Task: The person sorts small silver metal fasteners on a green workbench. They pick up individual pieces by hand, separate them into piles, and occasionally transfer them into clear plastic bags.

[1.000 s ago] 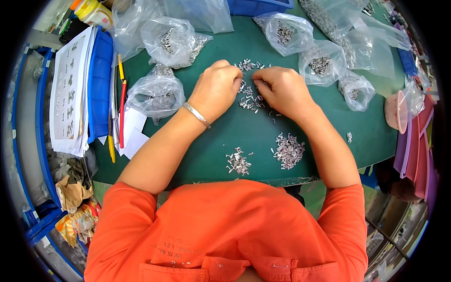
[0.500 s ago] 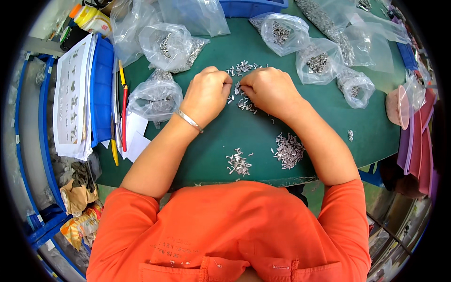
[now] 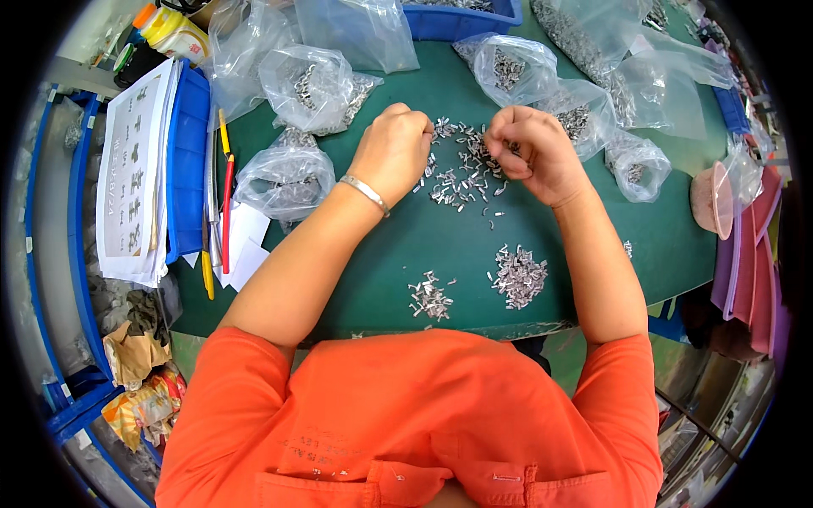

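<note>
Small silver metal pieces (image 3: pixel 464 178) lie scattered on the green table between my hands. My left hand (image 3: pixel 394 151) rests at the left side of this spread, closed with its fingertips turned down and hidden. Across from it, my right hand (image 3: pixel 539 154) is raised at the right side, its fingers curled in and the thumb side turned up. What either hand pinches, if anything, is too small or hidden to tell. Closer to me sit two separate heaps of like pieces, a smaller heap (image 3: pixel 430 297) at left and a larger heap (image 3: pixel 519 277) at right.
Clear bags of metal parts stand at left (image 3: pixel 306 87) and right (image 3: pixel 637 167). A blue bin (image 3: pixel 461 23) sits at the far edge. Papers (image 3: pixel 135 161), a blue tray (image 3: pixel 188 161) and a red pen (image 3: pixel 227 212) are at left. A pink cup (image 3: pixel 711 199) stands at right.
My right hand has moved right, away from the left, and turned its thumb side up. My left hand has shifted slightly right. The pieces between them are more spread out and visible.
</note>
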Demonstrator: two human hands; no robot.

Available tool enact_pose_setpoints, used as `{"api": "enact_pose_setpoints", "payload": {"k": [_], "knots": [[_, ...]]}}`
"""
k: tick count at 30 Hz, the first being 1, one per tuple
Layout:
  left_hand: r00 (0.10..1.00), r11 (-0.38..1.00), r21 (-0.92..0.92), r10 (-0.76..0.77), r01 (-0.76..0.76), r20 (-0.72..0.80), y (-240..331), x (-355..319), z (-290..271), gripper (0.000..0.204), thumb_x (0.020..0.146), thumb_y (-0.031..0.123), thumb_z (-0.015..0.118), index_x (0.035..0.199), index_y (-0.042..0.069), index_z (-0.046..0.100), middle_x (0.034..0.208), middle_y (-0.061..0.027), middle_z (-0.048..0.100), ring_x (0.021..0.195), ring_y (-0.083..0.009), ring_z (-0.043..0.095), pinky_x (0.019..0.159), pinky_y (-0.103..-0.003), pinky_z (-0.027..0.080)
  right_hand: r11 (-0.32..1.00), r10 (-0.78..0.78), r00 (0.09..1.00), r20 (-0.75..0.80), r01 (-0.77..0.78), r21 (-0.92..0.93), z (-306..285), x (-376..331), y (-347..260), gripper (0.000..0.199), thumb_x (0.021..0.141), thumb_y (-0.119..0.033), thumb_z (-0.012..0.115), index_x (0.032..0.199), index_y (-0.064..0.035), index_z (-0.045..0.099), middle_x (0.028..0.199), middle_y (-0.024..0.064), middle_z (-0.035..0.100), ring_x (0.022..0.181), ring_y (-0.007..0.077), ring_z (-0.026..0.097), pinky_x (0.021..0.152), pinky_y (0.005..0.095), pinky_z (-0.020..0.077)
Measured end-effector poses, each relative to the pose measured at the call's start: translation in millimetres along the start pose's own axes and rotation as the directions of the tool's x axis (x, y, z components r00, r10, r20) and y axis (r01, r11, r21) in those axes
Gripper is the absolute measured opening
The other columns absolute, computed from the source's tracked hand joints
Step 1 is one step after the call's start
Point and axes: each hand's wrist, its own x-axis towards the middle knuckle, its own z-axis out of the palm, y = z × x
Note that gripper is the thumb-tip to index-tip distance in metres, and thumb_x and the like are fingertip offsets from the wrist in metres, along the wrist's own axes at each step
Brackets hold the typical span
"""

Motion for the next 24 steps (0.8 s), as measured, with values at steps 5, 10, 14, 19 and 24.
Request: {"api": "enact_pose_setpoints", "payload": {"k": [5, 10, 14, 19, 24], "knots": [[0.997, 0.992, 0.123, -0.031, 0.021, 0.077, 1.7, 4.6, -0.6, 0.006, 0.081, 0.007, 0.068, 0.083, 0.001, 0.069, 0.087, -0.0177, 0.063, 0.083, -0.0373, 0.063, 0.077, -0.044, 0.052, 0.442, -0.163, 0.979, -0.122, -0.038, -0.896, 31.5, 3.4, 11.5, 0.017, 0.080, -0.015, 0.068, 0.091, -0.0031, 0.073, 0.075, 0.0141, 0.069, 0.069, 0.0249, 0.069, 0.065, 0.0382, 0.0529], [0.988, 0.983, 0.186, -0.024, -0.004, 0.150, 1.7, 10.6, -3.9, 0.006, 0.081, 0.007, 0.068, 0.082, 0.002, 0.070, 0.087, -0.0186, 0.063, 0.083, -0.0376, 0.063, 0.077, -0.044, 0.052, 0.066, -0.335, 0.942, -0.005, 0.019, -0.998, 33.9, 8.1, 29.6, 0.015, 0.081, -0.018, 0.069, 0.088, -0.0047, 0.072, 0.084, 0.0161, 0.070, 0.080, 0.0368, 0.068, 0.073, 0.0467, 0.0541], [0.979, 0.978, 0.209, -0.046, 0.003, 0.201, -0.1, 13.9, -4.9, 0.007, 0.081, 0.008, 0.067, 0.082, 0.002, 0.070, 0.086, -0.0206, 0.064, 0.083, -0.0384, 0.063, 0.076, -0.044, 0.052, 0.458, -0.271, 0.960, -0.076, 0.060, -0.887, 25.4, 10.4, 26.9, 0.016, 0.085, -0.017, 0.066, 0.086, -0.0016, 0.069, 0.076, 0.0083, 0.068, 0.066, 0.0236, 0.064, 0.062, 0.0360, 0.0509], [0.973, 0.956, -0.188, -0.207, 0.224, 0.104, 6.2, 12.1, -16.4, 0.012, 0.085, 0.012, 0.067, 0.084, 0.000, 0.067, 0.080, -0.0133, 0.066, 0.076, -0.0257, 0.064, 0.070, -0.039, 0.052, 0.996, 0.031, 0.999, -0.043, -0.035, -0.081, -3.3, 13.2, 3.1, 0.018, 0.087, -0.016, 0.061, 0.091, 0.0004, 0.068, 0.074, 0.0026, 0.062, 0.056, 0.0103, 0.052, 0.052, 0.0236, 0.0407], [0.830, 0.156, -0.855, -0.376, 0.495, 0.412, 4.0, 1.9, -31.6, 0.013, 0.094, 0.012, 0.064, 0.097, 0.000, 0.063, 0.089, -0.0040, 0.064, 0.073, -0.0076, 0.057, 0.060, -0.021, 0.046, 0.376, -0.474, 0.875, 0.099, 0.303, -0.875, 24.1, 29.7, 28.1, 0.022, 0.089, -0.016, 0.057, 0.101, -0.0039, 0.070, 0.083, 0.0178, 0.071, 0.067, 0.0311, 0.068, 0.062, 0.0410, 0.0531]]}}
